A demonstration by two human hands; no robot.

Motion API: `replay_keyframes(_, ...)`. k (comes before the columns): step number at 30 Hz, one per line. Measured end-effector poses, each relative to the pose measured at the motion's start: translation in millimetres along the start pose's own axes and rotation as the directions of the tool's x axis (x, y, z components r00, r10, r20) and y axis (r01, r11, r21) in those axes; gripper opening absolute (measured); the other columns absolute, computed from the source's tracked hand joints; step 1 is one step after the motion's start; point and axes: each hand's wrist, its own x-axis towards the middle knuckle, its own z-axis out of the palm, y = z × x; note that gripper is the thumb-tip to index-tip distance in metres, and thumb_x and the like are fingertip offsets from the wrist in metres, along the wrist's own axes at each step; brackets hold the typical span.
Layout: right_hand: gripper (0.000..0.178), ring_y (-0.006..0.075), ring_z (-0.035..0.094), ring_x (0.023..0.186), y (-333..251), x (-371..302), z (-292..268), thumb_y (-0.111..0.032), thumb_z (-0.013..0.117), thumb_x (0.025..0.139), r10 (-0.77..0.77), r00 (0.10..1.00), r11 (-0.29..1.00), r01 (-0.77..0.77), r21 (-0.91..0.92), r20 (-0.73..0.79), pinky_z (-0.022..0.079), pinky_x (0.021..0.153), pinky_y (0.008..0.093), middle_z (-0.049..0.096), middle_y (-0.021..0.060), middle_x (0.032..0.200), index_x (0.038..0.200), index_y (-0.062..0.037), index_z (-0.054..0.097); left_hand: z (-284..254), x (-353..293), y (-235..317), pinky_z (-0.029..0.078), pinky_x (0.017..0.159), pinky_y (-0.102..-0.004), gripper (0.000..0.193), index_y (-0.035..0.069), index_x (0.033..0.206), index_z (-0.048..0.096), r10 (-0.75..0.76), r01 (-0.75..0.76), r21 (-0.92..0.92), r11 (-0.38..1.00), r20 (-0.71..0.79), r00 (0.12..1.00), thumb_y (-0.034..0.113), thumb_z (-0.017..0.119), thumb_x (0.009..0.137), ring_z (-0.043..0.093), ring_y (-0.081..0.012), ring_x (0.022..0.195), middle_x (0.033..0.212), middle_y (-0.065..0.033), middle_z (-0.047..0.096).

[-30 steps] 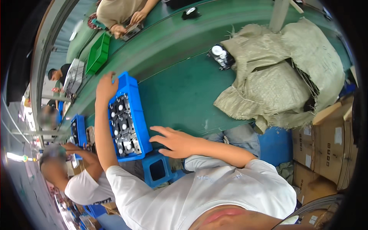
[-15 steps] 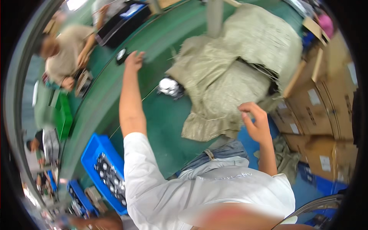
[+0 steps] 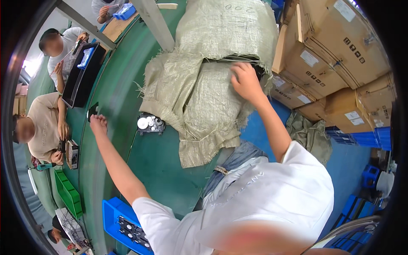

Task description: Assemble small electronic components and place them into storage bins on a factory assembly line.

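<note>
My left hand [image 3: 99, 124] reaches out over the green conveyor belt, its fingers closed at the edge of a small black part [image 3: 92, 111]. Most of that part's detail is too small to make out. My right hand [image 3: 247, 81] is over the woven sack [image 3: 212, 95], close to its dark slit-like mouth [image 3: 238, 58]. Its fingers are loosely bent, the thumb apart from them, and nothing shows between them. A small gear assembly [image 3: 149, 123] with white gears in a dark frame rests on the green surface, beside the sack's left edge.
A blue bin [image 3: 111, 214] of dark parts stands near my left elbow. Cardboard boxes [image 3: 327, 70] are stacked on the right. Across the belt two people work by a black tray [image 3: 80, 91] and a green bin [image 3: 66, 191]. A grey post [image 3: 155, 25] rises behind the sack.
My right hand has moved forward to the sack's mouth. My left fingers, spread before beside the black part, are now closed at it. The whole view has turned toward the right.
</note>
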Motion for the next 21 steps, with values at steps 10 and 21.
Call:
replay_keyframes(10, 0.027, 0.0301, 0.057, 0.085, 18.0, 38.7, 48.3, -0.015, 0.069, 0.076, -0.089, 0.98, 0.93, 0.017, -0.366, -0.179, 0.048, 0.079, 0.0374, 0.061, 0.0078, 0.097, 0.102, -0.0088, 0.063, 29.5, -252.3, 59.7, 0.047, 0.057, -0.0327, 0.036, -0.001, 0.086, 0.067, 0.752, -0.446, 0.893, -0.058, 0.332, 0.569, 0.026, 0.047, 0.1, 0.058, -0.0206, 0.056, 0.073, -0.0087, 0.068)
replay_keyframes(21, 0.031, 0.0183, 0.062, 0.065, -10.8, 23.0, -12.6, -0.017, 0.065, 0.085, 0.335, 0.908, 0.935, -0.288, 0.206, -0.251, 0.05, 0.063, 0.0301, 0.069, 0.0089, 0.083, 0.111, -0.0002, 0.065, 64.6, -336.7, 53.3, 0.044, 0.054, -0.0282, 0.025, -0.001, 0.09, 0.064, 0.808, -0.673, 0.544, 0.501, -0.017, 0.588, 0.018, 0.051, 0.098, 0.055, -0.0154, 0.053, 0.071, -0.0071, 0.065)
